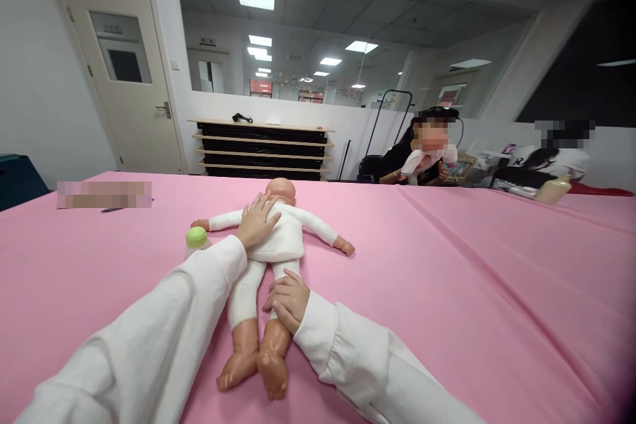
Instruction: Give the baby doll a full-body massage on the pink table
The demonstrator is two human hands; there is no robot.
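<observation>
A baby doll (285, 238) with white cloth body and brown plastic hands and feet lies stretched out on the pink-covered table (407, 291), its bald head pointing away from me. Flat on its upper body, near the shoulder and neck, rests my left hand (258, 222) with the fingers spread. My right hand (288, 298) is curled over the doll's leg on the right, around the knee, just above the bare lower leg. Both of the doll's arms reach out sideways. Beside my left sleeve stands a small container with a green lid (197, 236), partly hidden by the sleeve.
A blurred-out flat item (104, 195) lies at the table's far left. Toward the far right edge is a beige bottle (552, 189). Beyond the table, one person (397, 159) holds another doll, and another person (571, 162) sits further right. A low stacked shelf (263, 146) stands behind.
</observation>
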